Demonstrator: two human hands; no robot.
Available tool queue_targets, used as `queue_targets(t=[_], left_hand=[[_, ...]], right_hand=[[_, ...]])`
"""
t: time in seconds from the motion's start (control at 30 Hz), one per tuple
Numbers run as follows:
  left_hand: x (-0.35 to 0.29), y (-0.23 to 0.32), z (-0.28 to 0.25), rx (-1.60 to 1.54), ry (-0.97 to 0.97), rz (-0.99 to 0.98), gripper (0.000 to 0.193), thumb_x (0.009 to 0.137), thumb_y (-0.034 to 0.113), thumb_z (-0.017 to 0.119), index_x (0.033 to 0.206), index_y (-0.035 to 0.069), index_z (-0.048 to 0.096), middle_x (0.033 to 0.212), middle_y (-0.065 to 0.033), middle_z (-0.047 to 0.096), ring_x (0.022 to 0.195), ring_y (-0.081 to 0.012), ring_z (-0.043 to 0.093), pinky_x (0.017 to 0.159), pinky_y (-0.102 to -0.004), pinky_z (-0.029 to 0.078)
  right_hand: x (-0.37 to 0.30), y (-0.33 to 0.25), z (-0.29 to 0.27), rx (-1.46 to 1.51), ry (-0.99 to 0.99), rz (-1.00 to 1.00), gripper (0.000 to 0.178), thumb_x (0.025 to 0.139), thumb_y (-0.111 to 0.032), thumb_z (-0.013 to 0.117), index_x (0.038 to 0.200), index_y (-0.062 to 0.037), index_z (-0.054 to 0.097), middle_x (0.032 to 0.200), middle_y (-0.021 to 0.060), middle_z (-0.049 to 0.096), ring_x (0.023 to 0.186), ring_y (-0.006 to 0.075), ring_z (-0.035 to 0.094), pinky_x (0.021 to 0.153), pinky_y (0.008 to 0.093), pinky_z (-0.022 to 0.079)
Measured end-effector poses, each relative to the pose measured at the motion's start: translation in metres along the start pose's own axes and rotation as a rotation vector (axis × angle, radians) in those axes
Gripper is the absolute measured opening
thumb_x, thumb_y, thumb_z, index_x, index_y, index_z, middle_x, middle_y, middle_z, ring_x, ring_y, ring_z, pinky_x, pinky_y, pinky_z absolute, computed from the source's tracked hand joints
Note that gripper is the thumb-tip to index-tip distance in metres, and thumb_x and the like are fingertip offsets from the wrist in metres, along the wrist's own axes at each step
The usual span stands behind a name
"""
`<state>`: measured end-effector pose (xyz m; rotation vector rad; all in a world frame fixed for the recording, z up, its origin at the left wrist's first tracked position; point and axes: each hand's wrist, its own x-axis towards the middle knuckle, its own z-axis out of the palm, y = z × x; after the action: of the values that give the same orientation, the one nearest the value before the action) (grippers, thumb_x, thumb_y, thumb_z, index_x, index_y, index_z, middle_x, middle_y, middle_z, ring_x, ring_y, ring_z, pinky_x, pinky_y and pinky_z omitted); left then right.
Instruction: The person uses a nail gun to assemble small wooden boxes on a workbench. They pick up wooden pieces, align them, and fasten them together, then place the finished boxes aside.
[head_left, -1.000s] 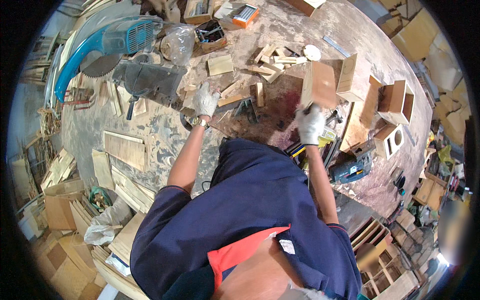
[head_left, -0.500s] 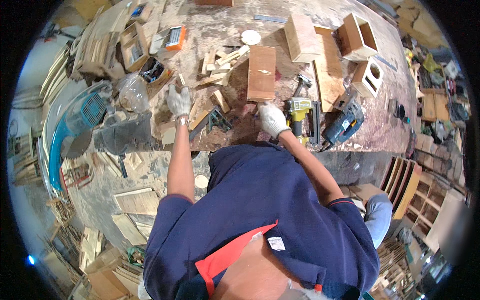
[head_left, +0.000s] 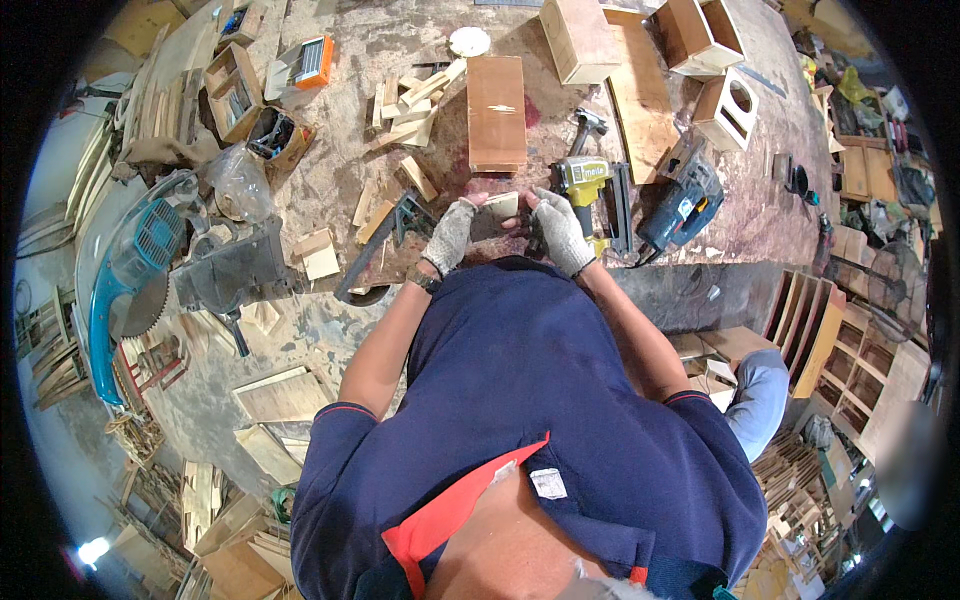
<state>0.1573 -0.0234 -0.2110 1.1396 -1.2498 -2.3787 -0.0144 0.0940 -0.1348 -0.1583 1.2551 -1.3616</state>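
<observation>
In front of my body, near the table's front edge, I hold a small flat piece of wood (head_left: pixel 500 206) between both hands. My left hand (head_left: pixel 453 235), in a white knit glove with bare fingertips, is closed on its left side. My right hand (head_left: pixel 563 232), gloved the same way, has its fingers curled at the right end; part of that grip is hidden. Just beyond the hands lies a reddish-brown wooden box (head_left: pixel 497 115) with a pale scraped patch on top. A yellow-green nail gun (head_left: pixel 585 175) is right of my right hand, and a dark try square (head_left: pixel 385 235) is left of my left.
A hammer (head_left: pixel 587 125) and a blue jigsaw (head_left: pixel 685 210) lie to the right, beneath open wooden boxes (head_left: pixel 700 40). Wood offcuts (head_left: pixel 415 110) are heaped left of the brown box. At far left stands a blue circular saw (head_left: pixel 140 260) with its toothed blade exposed.
My left hand has come rightward from the offcuts with the small wood piece. My right hand has left the brown box's near end and meets it. The view has shifted slightly.
</observation>
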Motion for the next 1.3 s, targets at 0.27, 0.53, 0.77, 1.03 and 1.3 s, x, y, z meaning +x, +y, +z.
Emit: queue_targets(t=[0.27,0.53,0.77,1.03,1.3], left_hand=[[-0.001,0.016,0.001,0.108,0.191,-0.224,0.055,0.105,0.054,0.053,0.120,0.003,0.068,0.097,-0.0012,0.065,0.076,-0.0079,0.056,0.067,-0.0267,0.049],[-0.019,0.031,0.016,0.242,0.000,0.107,0.039,0.108,0.030,0.056,0.129,-0.002,0.058,0.110,-0.0066,0.070,0.091,-0.0153,0.066,0.080,-0.0274,0.053],[-0.015,0.014,-0.002,-0.348,-0.319,-0.198,0.025,0.106,0.022,0.060,0.125,0.005,0.062,0.084,-0.0006,0.063,0.072,-0.0129,0.064,0.059,-0.0274,0.053],[-0.003,0.029,-0.010,0.912,0.387,0.307,0.042,0.098,0.024,0.067,0.125,-0.007,0.057,0.102,-0.0192,0.069,0.103,-0.0334,0.068,0.090,-0.0415,0.053],[0.007,0.084,0.000,1.202,0.244,0.640,0.084,0.083,0.022,0.081,0.158,0.022,0.042,0.109,-0.0139,0.065,0.103,-0.0338,0.066,0.089,-0.0438,0.054]], right_hand=[[0.000,0.004,-0.005,-0.384,0.118,-0.191,0.019,0.099,-0.019,0.070,0.096,-0.0009,0.069,0.075,-0.0003,0.065,0.065,0.0071,0.060,0.056,0.0255,0.049],[0.003,0.000,-0.012,-0.271,0.158,-0.115,0.022,0.105,-0.025,0.062,0.104,-0.0031,0.066,0.079,0.0011,0.064,0.066,0.0091,0.062,0.057,0.0240,0.050],[0.003,0.005,-0.006,-0.158,-0.209,-0.186,0.030,0.098,-0.019,0.073,0.121,-0.0026,0.067,0.096,0.0013,0.070,0.076,0.0091,0.064,0.070,0.0240,0.052],[0.028,-0.004,-0.027,-0.991,0.283,-0.634,0.016,0.083,-0.005,0.072,0.097,-0.0022,0.065,0.079,0.0171,0.065,0.072,0.0328,0.064,0.068,0.0401,0.051],[0.044,-0.002,-0.016,-1.118,0.375,-0.702,0.021,0.080,-0.006,0.074,0.100,-0.0037,0.066,0.088,0.0219,0.068,0.084,0.0431,0.068,0.074,0.0463,0.054]])
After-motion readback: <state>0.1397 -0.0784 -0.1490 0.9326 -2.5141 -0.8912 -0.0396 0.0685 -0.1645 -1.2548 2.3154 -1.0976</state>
